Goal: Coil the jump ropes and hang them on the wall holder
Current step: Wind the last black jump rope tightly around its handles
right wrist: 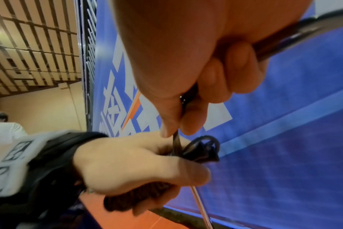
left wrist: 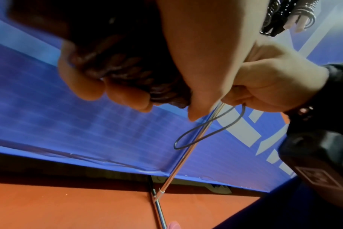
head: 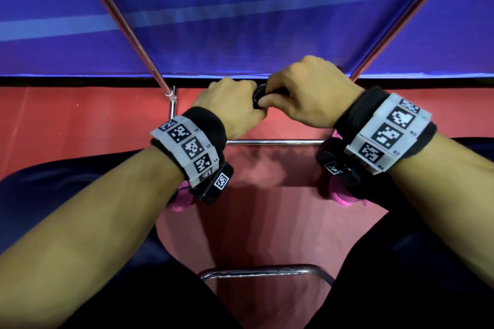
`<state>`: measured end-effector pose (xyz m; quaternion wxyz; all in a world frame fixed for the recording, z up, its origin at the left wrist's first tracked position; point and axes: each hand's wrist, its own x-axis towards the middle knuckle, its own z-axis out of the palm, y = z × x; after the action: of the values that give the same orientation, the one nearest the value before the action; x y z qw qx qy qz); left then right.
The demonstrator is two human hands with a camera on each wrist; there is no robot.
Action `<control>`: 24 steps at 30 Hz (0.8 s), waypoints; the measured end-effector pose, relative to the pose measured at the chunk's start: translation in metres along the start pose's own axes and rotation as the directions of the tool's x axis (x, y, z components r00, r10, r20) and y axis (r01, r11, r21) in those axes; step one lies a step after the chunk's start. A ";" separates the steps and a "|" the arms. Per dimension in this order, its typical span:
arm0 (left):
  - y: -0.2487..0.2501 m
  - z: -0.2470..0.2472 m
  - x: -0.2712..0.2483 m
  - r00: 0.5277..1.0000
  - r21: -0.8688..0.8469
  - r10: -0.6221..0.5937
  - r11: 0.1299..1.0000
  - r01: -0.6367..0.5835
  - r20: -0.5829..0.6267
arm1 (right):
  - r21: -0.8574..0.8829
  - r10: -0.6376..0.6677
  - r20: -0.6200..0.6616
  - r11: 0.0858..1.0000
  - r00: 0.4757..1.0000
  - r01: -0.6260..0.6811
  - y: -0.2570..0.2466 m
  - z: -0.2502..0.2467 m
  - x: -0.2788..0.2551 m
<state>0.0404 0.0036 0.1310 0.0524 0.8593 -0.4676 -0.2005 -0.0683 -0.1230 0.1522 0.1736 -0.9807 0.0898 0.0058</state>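
The left hand [head: 230, 107] is clenched round a dark, ridged jump-rope handle [left wrist: 131, 72]. Its fingers wrap under the grip, and one end of the handle shows past them. Just to that hand's right, with knuckles nearly meeting, the right hand [head: 307, 93] grasps a smooth, glossy dark handle [right wrist: 303, 34] in its curled lower fingers. Its thumb and forefinger pinch the thin dark rope cord [right wrist: 175, 141].

From that pinch the cord drops straight to the top of the left fist. There several turns sit bunched in a small tangle against the thumb side. One slack loop of the same cord hangs below the heel of the right hand.

Beyond the fingertips of both hands stands a blue printed banner [head: 267, 35] with pale stripes and white shapes. A slanted chrome metal rod [head: 128, 27] runs down past the outer side of the left hand to meet the red floor [head: 80, 120], which lies under both wrists.

Above the right hand in the left wrist view hang what look like dark and silvery coiled ropes [left wrist: 274, 18]. They are blurred and cut off by the edge.
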 end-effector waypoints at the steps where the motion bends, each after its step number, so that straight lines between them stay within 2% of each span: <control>1: 0.002 0.001 -0.002 1.000 0.000 0.017 1.000 -0.017 0.007 | 0.024 0.026 -0.008 0.999 1.000 -0.026 0.002 -0.003 0.001; 5: 0.008 0.003 -0.010 0.995 -0.004 0.090 0.996 -0.090 0.041 | 0.167 0.172 -0.050 0.973 0.984 -0.162 0.015 -0.014 -0.001; 8: 0.011 0.005 -0.013 0.987 0.002 0.132 0.991 -0.133 0.092 | 0.253 0.236 -0.126 0.947 0.963 -0.199 0.020 -0.015 0.001; 10: 0.013 0.005 -0.015 0.982 -0.080 0.144 0.988 -0.135 0.120 | 0.220 0.222 -0.258 0.961 0.940 -0.167 0.022 -0.008 0.003; 12: 0.014 0.002 -0.014 0.980 -0.235 0.170 0.962 -0.140 0.109 | 0.121 0.175 -0.418 0.983 0.891 -0.137 0.025 -0.001 0.004; 14: 0.009 0.000 -0.009 0.985 -0.484 0.147 0.871 -0.084 0.093 | 0.107 0.117 -0.564 0.992 0.817 -0.069 0.026 0.002 0.005; 16: 0.003 -0.004 -0.002 0.986 -0.712 0.109 0.702 0.013 0.126 | 0.207 0.121 -0.627 0.978 0.770 0.015 0.026 0.002 0.004; 17: 0.001 -0.005 0.000 0.983 -0.791 0.118 0.611 0.042 0.143 | 0.268 0.145 -0.616 0.963 0.774 0.033 0.026 0.002 0.004; 20: 0.002 -0.008 -0.001 0.961 -0.916 0.218 0.394 0.071 0.168 | 0.372 0.154 -0.500 0.927 0.852 0.050 0.023 0.008 0.004; 22: 0.003 -0.010 -0.004 0.942 -0.938 0.281 0.338 0.081 0.183 | 0.397 0.076 -0.444 0.910 0.893 0.120 0.018 0.013 0.002; 24: 0.001 -0.010 -0.006 0.931 -0.937 0.308 0.339 0.083 0.194 | 0.406 0.011 -0.407 0.898 0.913 0.170 0.012 0.015 0.003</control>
<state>0.0404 0.0072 0.1427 0.4660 0.5903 -0.3293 -0.5710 -0.0671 -0.1295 0.1336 0.3650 -0.9006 0.0811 -0.2216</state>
